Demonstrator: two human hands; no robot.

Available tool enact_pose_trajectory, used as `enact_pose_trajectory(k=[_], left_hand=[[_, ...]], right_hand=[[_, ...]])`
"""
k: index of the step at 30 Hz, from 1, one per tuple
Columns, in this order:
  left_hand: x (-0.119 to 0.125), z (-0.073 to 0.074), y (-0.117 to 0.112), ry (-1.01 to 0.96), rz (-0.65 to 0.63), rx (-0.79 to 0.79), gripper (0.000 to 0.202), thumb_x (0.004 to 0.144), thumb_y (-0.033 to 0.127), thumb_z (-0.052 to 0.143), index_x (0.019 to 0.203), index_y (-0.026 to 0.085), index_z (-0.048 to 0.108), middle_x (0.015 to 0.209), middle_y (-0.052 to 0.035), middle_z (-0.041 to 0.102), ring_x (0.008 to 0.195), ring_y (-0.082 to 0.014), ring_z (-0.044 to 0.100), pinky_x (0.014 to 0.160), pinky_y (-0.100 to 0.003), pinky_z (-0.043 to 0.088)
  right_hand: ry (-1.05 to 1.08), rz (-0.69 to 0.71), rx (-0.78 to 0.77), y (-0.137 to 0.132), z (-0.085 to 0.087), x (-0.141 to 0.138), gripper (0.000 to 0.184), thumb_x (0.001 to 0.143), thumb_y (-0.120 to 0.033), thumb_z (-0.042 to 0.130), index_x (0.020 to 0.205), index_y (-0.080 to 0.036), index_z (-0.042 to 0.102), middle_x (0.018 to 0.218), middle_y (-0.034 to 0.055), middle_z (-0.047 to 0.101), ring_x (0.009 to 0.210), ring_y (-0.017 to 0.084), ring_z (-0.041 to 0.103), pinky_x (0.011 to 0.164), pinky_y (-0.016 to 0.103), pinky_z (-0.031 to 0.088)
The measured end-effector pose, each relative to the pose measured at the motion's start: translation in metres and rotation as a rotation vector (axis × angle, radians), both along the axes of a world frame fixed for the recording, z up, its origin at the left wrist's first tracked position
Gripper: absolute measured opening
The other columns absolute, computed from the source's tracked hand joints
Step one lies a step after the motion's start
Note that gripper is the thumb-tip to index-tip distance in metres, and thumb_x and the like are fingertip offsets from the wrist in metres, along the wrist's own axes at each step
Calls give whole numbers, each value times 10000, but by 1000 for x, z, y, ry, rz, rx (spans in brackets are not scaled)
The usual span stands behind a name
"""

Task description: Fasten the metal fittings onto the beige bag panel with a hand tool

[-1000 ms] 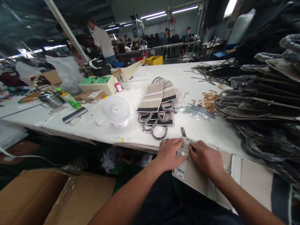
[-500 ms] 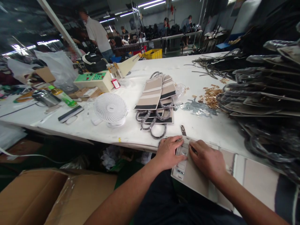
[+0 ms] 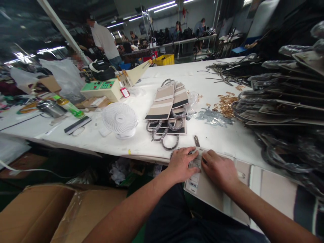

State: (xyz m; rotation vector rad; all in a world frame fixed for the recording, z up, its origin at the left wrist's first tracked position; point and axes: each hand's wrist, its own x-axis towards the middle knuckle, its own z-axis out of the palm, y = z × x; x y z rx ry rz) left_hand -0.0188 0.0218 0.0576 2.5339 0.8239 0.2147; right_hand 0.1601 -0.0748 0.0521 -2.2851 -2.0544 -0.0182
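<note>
A flat beige bag panel (image 3: 212, 192) with pale and black bands lies across the table's front edge and stretches to the right. My left hand (image 3: 181, 164) rests on its left end, thumb and fingers spread apart around small metal fittings. Close beside it, my right hand (image 3: 221, 168) is closed, fingertips bent down onto the panel. A small dark thing shows at those fingertips; its kind is hidden. Just beyond the panel is a narrow metal plate (image 3: 196, 141) with holes.
Striped bag panels with wrapped handles (image 3: 162, 104) are piled mid-table. Behind lie gold metal pieces (image 3: 226, 104) and grey metal pieces (image 3: 212, 116). A tall stack of wrapped bag pieces (image 3: 278, 101) stands right, a white fan (image 3: 119, 118) left. Cardboard boxes (image 3: 96, 212) sit below.
My right hand has shifted slightly left and up on the panel. The left hand stays in place, and the view has moved a little.
</note>
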Motion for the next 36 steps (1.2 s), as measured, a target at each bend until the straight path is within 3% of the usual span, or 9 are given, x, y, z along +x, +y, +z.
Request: enact_pose_trajectory(k=[6,9,12,15,18,22,28,33,36], left_hand=[[-3,2,0,-23,-8,-11,618,957,445,790,1526,274,618,1652,-54,539,1471,-310,543,1224,-520,457],[-4,2,-1,-37,9,-2,495,1021,393,705,1499,283,638,1625,-36,571,1451,-285,565,1206,-494,466],[-3,1,-2,-59,21,16,430,1047,373,668,1468,286,661,1608,-25,588,1440,-273,572,1187,-479,476],[-2,-2,-1,-52,27,32,432,1033,403,697,1448,286,677,1607,-27,588,1422,-281,582,1169,-486,488],[-2,-6,0,-41,24,61,454,1024,430,711,1455,294,671,1603,-21,589,1400,-291,589,1148,-506,501],[-2,-11,0,-50,30,84,448,1027,447,703,1451,307,671,1600,-12,590,1368,-286,598,1132,-502,504],[-2,-11,2,-66,32,51,458,1021,449,708,1457,314,668,1595,-8,596,1374,-281,588,1142,-504,488],[-3,-10,3,-76,32,28,465,1008,436,722,1452,305,677,1591,-9,600,1371,-283,585,1144,-515,485],[-4,-9,3,-67,45,3,475,1002,435,725,1456,305,676,1599,-14,595,1391,-297,571,1161,-531,473]], right_hand=[[199,-36,105,4,0,14,226,1036,-293,565,935,-235,758,991,45,762,822,232,734,643,315,398],[615,-111,283,7,14,28,241,975,-415,643,908,-245,800,888,25,783,811,240,738,710,312,501],[1084,-281,462,13,39,33,345,912,-534,783,827,-199,774,635,3,663,522,185,591,500,286,446],[1563,-304,746,26,56,26,401,843,-490,871,688,-204,637,571,-37,538,445,135,468,416,258,396],[1813,-277,977,42,54,19,435,781,-401,872,614,-207,519,581,-56,469,462,110,442,431,241,419],[1899,-364,994,56,37,17,370,756,-365,836,621,-203,532,573,-61,433,463,108,421,426,239,414],[1765,-332,894,51,38,21,414,799,-461,846,645,-219,547,570,-57,452,452,121,412,424,251,393],[845,-435,405,61,42,79,388,893,-599,771,883,-212,796,611,23,645,537,203,572,521,299,441],[403,-464,217,81,23,127,371,917,-494,709,1112,-209,846,935,97,804,863,303,743,766,346,552]])
